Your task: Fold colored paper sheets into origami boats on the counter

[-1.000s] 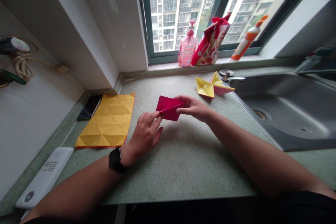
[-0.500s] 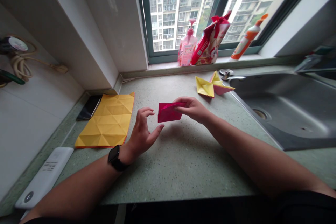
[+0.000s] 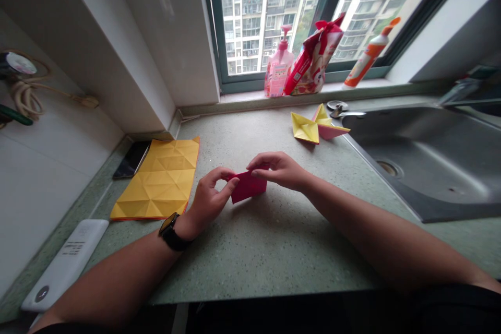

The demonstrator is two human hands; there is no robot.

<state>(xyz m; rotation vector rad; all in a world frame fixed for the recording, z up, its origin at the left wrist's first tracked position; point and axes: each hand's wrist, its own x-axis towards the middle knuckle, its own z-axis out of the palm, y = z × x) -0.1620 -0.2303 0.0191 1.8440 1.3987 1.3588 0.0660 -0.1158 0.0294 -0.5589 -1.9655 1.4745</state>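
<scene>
A small folded magenta paper point(image 3: 247, 188) stands on the speckled green counter point(image 3: 274, 240) between my two hands. My left hand point(image 3: 209, 199), with a black watch on its wrist, pinches the paper's left end between thumb and fingers. My right hand point(image 3: 278, 169) reaches in from the right and its fingertips press the paper's top edge. A stack of creased yellow paper sheets point(image 3: 161, 181) lies flat to the left. A finished yellow and pink folded paper shape point(image 3: 315, 126) sits at the back right near the sink.
A steel sink point(image 3: 426, 162) fills the right side. On the window sill stand a pink pump bottle point(image 3: 277, 70), a red bag point(image 3: 313, 60) and an orange-capped bottle point(image 3: 368, 55). A dark phone point(image 3: 132, 159) and a white power bank point(image 3: 64, 266) lie at the left.
My left hand let go of the magenta paper, opened, then closed on its left end again. The paper has come down and nearer, and my right hand has shifted left along its top.
</scene>
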